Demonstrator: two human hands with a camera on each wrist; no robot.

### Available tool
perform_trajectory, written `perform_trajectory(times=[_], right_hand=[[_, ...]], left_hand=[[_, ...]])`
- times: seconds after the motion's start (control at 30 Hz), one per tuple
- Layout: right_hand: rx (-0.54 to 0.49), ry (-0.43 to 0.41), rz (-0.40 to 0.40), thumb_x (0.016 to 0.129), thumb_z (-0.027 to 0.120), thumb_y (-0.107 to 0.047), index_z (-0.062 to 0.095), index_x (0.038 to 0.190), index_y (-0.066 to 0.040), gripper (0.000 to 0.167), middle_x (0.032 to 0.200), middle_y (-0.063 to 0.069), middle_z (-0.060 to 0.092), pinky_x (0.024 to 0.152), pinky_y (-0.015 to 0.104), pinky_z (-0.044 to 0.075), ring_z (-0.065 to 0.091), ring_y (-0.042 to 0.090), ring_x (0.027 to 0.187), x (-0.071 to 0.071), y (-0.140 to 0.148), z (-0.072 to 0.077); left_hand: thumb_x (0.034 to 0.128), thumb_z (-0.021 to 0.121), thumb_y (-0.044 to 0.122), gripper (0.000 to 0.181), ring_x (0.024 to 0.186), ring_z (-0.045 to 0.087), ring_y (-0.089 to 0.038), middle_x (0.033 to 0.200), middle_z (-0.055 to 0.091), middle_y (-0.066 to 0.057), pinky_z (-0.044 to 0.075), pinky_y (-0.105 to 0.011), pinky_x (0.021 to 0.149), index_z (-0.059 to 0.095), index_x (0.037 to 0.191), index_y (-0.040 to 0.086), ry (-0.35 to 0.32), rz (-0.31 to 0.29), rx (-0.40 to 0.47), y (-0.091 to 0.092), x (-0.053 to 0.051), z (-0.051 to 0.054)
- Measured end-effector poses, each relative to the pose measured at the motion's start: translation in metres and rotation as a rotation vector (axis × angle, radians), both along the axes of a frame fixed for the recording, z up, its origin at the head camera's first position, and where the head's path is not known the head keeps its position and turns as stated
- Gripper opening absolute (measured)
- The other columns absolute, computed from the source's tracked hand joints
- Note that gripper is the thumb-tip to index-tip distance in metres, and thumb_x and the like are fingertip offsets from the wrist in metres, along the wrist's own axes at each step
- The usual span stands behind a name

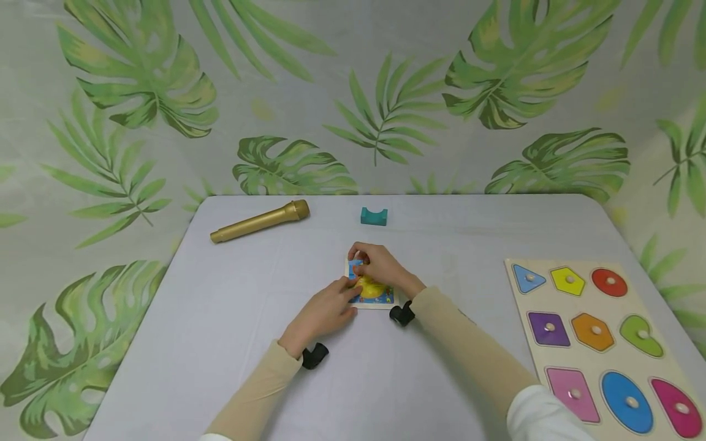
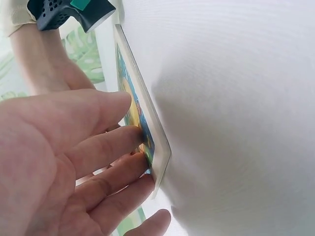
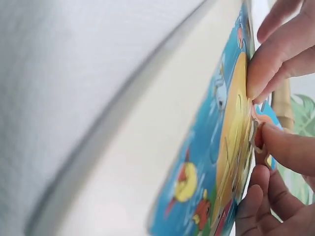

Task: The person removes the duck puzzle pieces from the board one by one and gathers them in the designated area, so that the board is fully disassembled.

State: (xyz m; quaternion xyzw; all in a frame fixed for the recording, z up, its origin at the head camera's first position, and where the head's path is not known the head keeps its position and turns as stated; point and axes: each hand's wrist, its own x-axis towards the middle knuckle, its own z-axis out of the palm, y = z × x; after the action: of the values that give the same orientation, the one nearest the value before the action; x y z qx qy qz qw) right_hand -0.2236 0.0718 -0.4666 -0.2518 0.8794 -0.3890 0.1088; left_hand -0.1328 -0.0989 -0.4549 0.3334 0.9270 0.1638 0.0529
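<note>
A small wooden jigsaw puzzle board (image 1: 396,304), with a yellow shape on a blue sea picture, lies on the table under both hands. My right hand (image 1: 382,263) is over its far part; in the right wrist view its thumb and fingers pinch a blue and orange puzzle piece (image 3: 269,117), raised off the board's face. My left hand (image 1: 324,307) rests at the board's left side. In the left wrist view its fingertips (image 2: 142,164) touch the printed face beside the pale edge, fingers fairly straight. Part of the picture is hidden by the hands.
A gold microphone (image 1: 259,222) lies at the back left. Behind the puzzle stands a teal block with a curved notch (image 1: 374,217). On the right is a large wooden shape board (image 1: 537,361) with several coloured knobbed pieces. A leaf-print cloth (image 1: 386,116) hangs behind the table.
</note>
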Motion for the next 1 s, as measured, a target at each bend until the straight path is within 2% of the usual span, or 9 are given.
perform_trajectory(times=[0.23,0.53,0.77,1.0], right_hand=[[-0.165,-0.124,-0.085,0.090,0.063,-0.001,0.066,0.100,-0.005,0.011,0.085,0.005,0.060,0.073,0.028,0.046,0.054,0.019,0.077,-0.005,0.014,0.003],[-0.293,-0.303,-0.202,0.092,0.058,-0.003,0.060,0.110,0.004,0.019,0.091,0.010,0.056,0.067,0.029,0.045,0.051,0.023,0.079,-0.016,0.065,0.009],[-0.207,-0.302,-0.261,0.089,0.058,-0.001,0.061,0.107,0.006,0.019,0.087,0.009,0.056,0.065,0.030,0.042,0.048,0.023,0.077,-0.017,0.099,0.009],[-0.081,-0.255,-0.270,0.085,0.057,0.001,0.064,0.100,0.004,0.017,0.081,0.007,0.057,0.061,0.028,0.041,0.046,0.020,0.073,-0.016,0.107,0.010]], left_hand=[[0.0926,0.064,0.015,0.044,0.111,0.054,-0.028,0.129,0.051,-0.018,0.046,-0.039,0.092,0.055,0.131,-0.004,-0.018,0.015,0.027,0.001,0.001,0.000],[0.0940,0.062,0.018,0.046,0.119,0.050,-0.028,0.134,0.049,-0.017,0.044,-0.039,0.097,0.053,0.135,-0.001,-0.054,0.059,-0.001,0.003,0.002,0.000],[0.0937,0.063,0.018,0.046,0.125,0.046,-0.030,0.135,0.048,-0.017,0.041,-0.039,0.100,0.053,0.135,0.000,-0.055,0.070,0.003,0.002,0.003,-0.002],[0.0934,0.063,0.019,0.046,0.120,0.049,-0.028,0.134,0.049,-0.016,0.043,-0.038,0.097,0.053,0.134,0.000,-0.048,0.074,0.010,0.002,0.003,-0.003]])
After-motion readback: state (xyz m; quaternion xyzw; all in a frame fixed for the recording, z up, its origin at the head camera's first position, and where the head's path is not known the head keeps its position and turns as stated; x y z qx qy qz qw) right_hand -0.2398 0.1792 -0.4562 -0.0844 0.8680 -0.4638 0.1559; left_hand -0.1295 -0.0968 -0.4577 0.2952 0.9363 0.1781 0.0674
